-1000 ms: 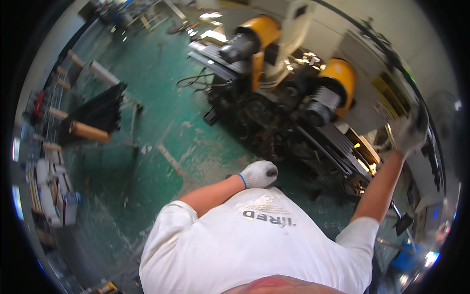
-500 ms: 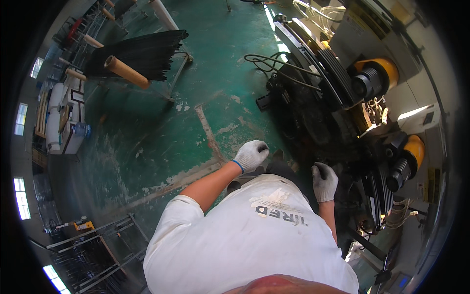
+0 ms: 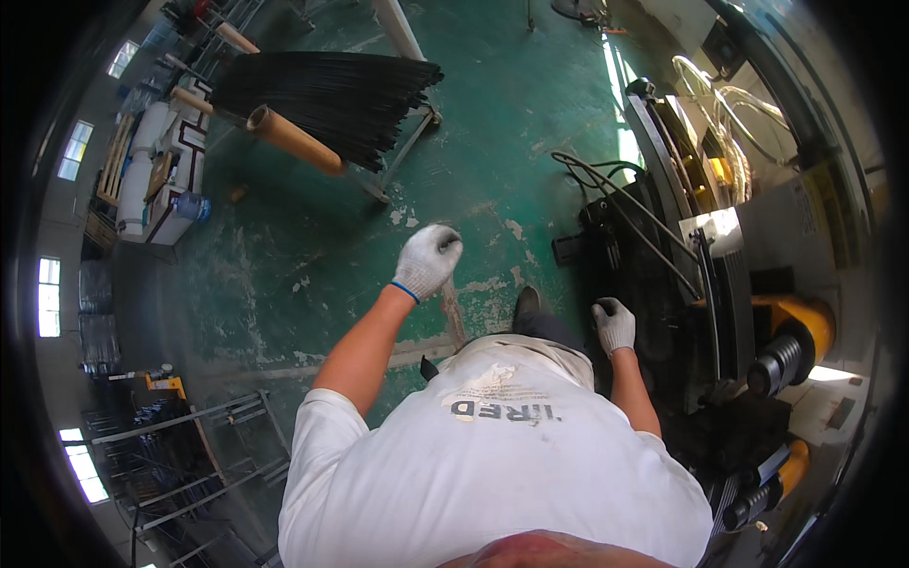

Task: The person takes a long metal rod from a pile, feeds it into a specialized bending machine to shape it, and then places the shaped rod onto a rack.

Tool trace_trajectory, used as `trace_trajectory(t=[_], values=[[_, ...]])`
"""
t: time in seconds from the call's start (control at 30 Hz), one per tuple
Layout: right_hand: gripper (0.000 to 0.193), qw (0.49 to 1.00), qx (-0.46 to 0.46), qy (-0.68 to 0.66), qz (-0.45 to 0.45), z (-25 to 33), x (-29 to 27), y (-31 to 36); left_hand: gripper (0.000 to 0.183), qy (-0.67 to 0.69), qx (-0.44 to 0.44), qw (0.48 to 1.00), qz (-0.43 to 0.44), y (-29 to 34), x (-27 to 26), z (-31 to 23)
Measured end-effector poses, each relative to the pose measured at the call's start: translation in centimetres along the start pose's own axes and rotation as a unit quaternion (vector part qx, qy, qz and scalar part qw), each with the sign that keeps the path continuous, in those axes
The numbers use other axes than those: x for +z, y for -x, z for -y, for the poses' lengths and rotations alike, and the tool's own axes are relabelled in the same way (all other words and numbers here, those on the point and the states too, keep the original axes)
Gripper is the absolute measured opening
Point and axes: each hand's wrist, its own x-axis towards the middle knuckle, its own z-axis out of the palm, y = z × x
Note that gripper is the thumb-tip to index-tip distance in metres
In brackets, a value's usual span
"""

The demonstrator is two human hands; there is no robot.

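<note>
My left hand (image 3: 428,259), in a white knit glove with a blue cuff edge, is held out in front of me above the green floor. Its fingers are curled in, and nothing shows in them. My right hand (image 3: 614,325), gloved in white with dark-stained fingers, hangs at my right side near the dark machine base (image 3: 644,275). Those fingers are curled too, with no object visible. One shoe (image 3: 527,301) shows beyond my white shirt, on the scuffed floor (image 3: 331,256). Neither hand touches anything I can see.
Ahead on the left, a metal rack carries long black strips (image 3: 331,95) beside a brown cardboard tube (image 3: 295,140). Machinery with yellow-and-black motors (image 3: 795,341) lines the right, its dark cables (image 3: 606,180) looping out. A metal frame (image 3: 218,445) stands at lower left.
The rack and tube appear nearer and farther right, while the motors have slid down the right side, as I move forward. My left hand has swung forward and left; both hands stay curled.
</note>
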Motion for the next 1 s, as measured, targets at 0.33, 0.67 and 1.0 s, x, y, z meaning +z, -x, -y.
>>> trace_trajectory(t=[0.33, 0.67, 1.0], values=[[0.031, 0.959, -0.247, 0.059, 0.121, 26.7, 12.7, -22.4, 0.013, -0.130, 0.017, 0.962, -0.239, -13.9, -18.6, 13.6], [0.039, 0.957, -0.232, 0.096, 0.143, 43.9, 27.9, -29.2, 0.022, -0.287, -0.108, 0.899, -0.314, -28.6, -35.4, 34.3], [0.061, 0.924, -0.282, 0.247, 0.077, 56.0, 42.1, -47.4, 0.024, -0.155, -0.213, 0.906, -0.331, -34.3, -36.1, 39.5]])
